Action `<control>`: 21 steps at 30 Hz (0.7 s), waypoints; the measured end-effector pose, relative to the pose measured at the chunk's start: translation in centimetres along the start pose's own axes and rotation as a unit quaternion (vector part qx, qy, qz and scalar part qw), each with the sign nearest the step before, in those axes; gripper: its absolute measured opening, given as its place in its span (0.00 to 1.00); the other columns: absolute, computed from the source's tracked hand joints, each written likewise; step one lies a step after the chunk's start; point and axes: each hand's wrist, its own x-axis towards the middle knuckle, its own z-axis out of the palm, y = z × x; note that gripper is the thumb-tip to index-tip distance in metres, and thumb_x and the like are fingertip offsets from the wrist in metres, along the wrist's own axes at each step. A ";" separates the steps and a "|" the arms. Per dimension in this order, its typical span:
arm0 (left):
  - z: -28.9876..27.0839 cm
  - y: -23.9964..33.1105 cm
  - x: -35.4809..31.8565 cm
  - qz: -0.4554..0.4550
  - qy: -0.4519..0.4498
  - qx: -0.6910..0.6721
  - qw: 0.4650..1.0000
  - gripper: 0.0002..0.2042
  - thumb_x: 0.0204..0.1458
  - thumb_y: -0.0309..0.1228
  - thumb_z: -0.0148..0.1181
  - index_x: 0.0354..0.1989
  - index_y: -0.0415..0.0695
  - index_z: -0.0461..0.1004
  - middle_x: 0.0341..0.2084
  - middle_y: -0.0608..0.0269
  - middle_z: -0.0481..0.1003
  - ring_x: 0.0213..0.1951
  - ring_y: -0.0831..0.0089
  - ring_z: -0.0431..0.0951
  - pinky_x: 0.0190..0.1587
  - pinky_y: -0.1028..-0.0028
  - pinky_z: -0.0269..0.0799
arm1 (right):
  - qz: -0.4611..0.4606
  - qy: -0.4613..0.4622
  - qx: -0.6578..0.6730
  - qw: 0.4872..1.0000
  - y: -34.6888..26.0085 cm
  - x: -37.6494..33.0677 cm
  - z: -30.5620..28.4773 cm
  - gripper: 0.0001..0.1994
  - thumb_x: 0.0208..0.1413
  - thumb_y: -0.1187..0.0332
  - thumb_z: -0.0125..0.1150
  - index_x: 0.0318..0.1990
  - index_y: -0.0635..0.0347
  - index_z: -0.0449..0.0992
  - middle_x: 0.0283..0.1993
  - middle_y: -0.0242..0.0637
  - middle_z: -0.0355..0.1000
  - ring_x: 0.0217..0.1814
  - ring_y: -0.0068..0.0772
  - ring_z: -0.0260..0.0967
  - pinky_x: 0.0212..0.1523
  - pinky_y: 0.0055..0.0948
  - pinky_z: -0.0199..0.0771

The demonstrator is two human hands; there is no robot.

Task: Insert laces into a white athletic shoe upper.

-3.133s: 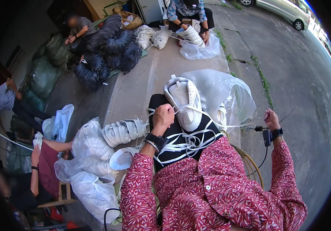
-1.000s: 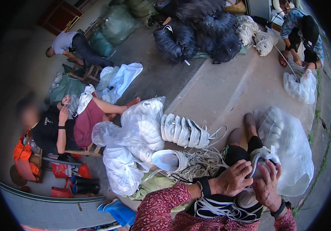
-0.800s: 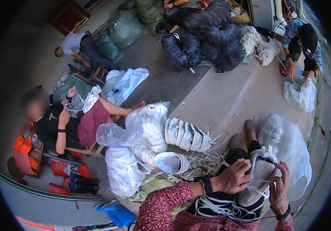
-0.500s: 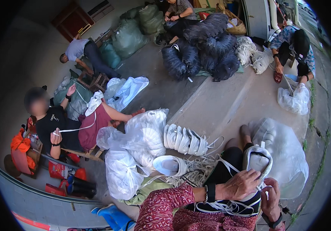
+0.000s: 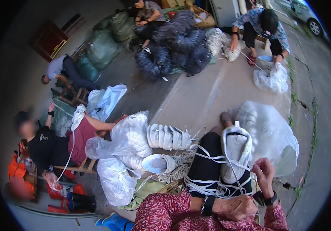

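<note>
A white sneaker (image 5: 235,156) lies on my lap with its opening away from me. Loose white shoelaces (image 5: 204,184) loop over my dark-clad thighs and cross the shoe. My left hand (image 5: 237,207) is closed in a fist close to my body, below the shoe; a thin lace runs from the shoe down to it, and its fingertips are hidden. Raised at the shoe's right side, my right hand (image 5: 264,174) has its fingers curled together, with a lace leading toward the fingertips. Neither hand covers the shoe.
Left of my legs lie a row of nested white shoes (image 5: 168,136), a single white shoe (image 5: 158,164), a heap of laces (image 5: 179,169) and clear bags (image 5: 115,179). A large clear bag (image 5: 275,134) stands at right. Several people work around, near dark bundles (image 5: 184,42).
My left hand has left the shoe and come back toward my body; my right hand has lifted beside it. My view has shifted, and the seated person at left has lowered one hand.
</note>
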 end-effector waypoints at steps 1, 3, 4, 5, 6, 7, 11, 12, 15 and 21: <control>-1.5 0.6 1.5 -0.080 -0.108 -0.286 0.949 0.10 0.48 0.26 0.53 0.17 0.37 0.63 0.14 0.51 0.63 0.20 0.54 0.69 0.24 0.64 0.63 | 0.024 -0.022 0.047 0.998 0.4 0.6 0.6 0.03 0.54 0.77 0.55 0.34 0.66 0.69 0.26 0.30 0.70 0.28 0.17 0.68 0.29 0.17 0.67; -1.1 -0.4 1.1 -0.170 -0.042 -0.335 0.926 0.09 0.48 0.29 0.57 0.22 0.37 0.67 0.16 0.51 0.66 0.22 0.52 0.70 0.25 0.64 0.64 | 0.050 -0.068 0.075 0.994 0.6 1.5 1.8 0.04 0.57 0.73 0.55 0.36 0.65 0.70 0.29 0.32 0.71 0.31 0.20 0.69 0.32 0.18 0.69; -1.2 -1.4 0.3 -0.241 -0.053 -0.264 0.932 0.10 0.48 0.31 0.60 0.22 0.38 0.68 0.16 0.51 0.68 0.22 0.52 0.71 0.24 0.64 0.64 | 0.047 -0.077 0.095 0.991 0.2 1.9 2.3 0.04 0.57 0.73 0.55 0.37 0.64 0.70 0.30 0.31 0.72 0.32 0.19 0.70 0.32 0.17 0.68; -1.5 -2.3 -0.2 -0.300 -0.049 -0.234 0.923 0.09 0.46 0.29 0.62 0.23 0.38 0.69 0.16 0.54 0.69 0.18 0.60 0.71 0.22 0.66 0.63 | 0.029 -0.078 0.081 0.993 0.0 2.1 2.5 0.04 0.58 0.72 0.54 0.37 0.64 0.71 0.30 0.30 0.72 0.32 0.18 0.70 0.32 0.17 0.68; -1.7 -3.1 -0.7 -0.359 -0.022 -0.220 0.907 0.08 0.46 0.27 0.63 0.23 0.38 0.70 0.13 0.59 0.67 0.15 0.74 0.67 0.20 0.71 0.61 | 0.016 -0.077 0.077 0.994 0.4 2.2 2.4 0.05 0.58 0.72 0.54 0.38 0.64 0.71 0.30 0.30 0.71 0.32 0.18 0.70 0.31 0.16 0.68; -2.2 -3.9 -1.1 -0.430 -0.008 -0.210 0.878 0.07 0.47 0.27 0.62 0.23 0.38 0.71 0.12 0.68 0.65 0.16 0.85 0.62 0.18 0.76 0.57 | 0.020 -0.069 0.089 0.993 0.0 2.2 2.2 0.04 0.58 0.73 0.54 0.38 0.64 0.71 0.30 0.30 0.71 0.31 0.17 0.69 0.30 0.16 0.68; -3.6 -6.7 -2.5 -0.581 0.162 -0.296 0.741 0.05 0.54 0.27 0.54 0.30 0.38 0.70 0.15 0.72 0.67 0.15 0.89 0.63 0.17 0.86 0.57 | 0.051 -0.042 0.130 0.989 1.0 1.9 2.3 0.04 0.55 0.75 0.54 0.37 0.66 0.70 0.26 0.30 0.71 0.28 0.16 0.68 0.29 0.18 0.70; -4.0 -7.1 -2.2 -0.581 0.179 -0.292 0.738 0.05 0.55 0.27 0.52 0.32 0.37 0.70 0.15 0.71 0.68 0.15 0.88 0.63 0.17 0.86 0.57 | 0.050 -0.045 0.142 0.988 1.3 1.7 2.4 0.05 0.55 0.75 0.54 0.38 0.66 0.70 0.26 0.31 0.71 0.28 0.17 0.68 0.29 0.18 0.70; -4.4 -7.4 -1.8 -0.585 0.191 -0.282 0.736 0.08 0.55 0.26 0.50 0.38 0.35 0.70 0.16 0.70 0.69 0.14 0.87 0.64 0.15 0.86 0.58 | 0.039 -0.042 0.108 0.993 1.9 1.0 3.1 0.07 0.55 0.75 0.54 0.40 0.66 0.68 0.26 0.33 0.72 0.28 0.18 0.69 0.29 0.19 0.71; -3.6 -8.4 -1.9 -0.596 0.154 -0.283 0.735 0.13 0.55 0.26 0.48 0.47 0.33 0.70 0.17 0.69 0.70 0.14 0.87 0.64 0.14 0.86 0.57 | 0.005 -0.020 0.070 0.997 3.0 1.2 3.5 0.09 0.53 0.76 0.54 0.42 0.66 0.66 0.25 0.35 0.72 0.27 0.19 0.68 0.28 0.21 0.69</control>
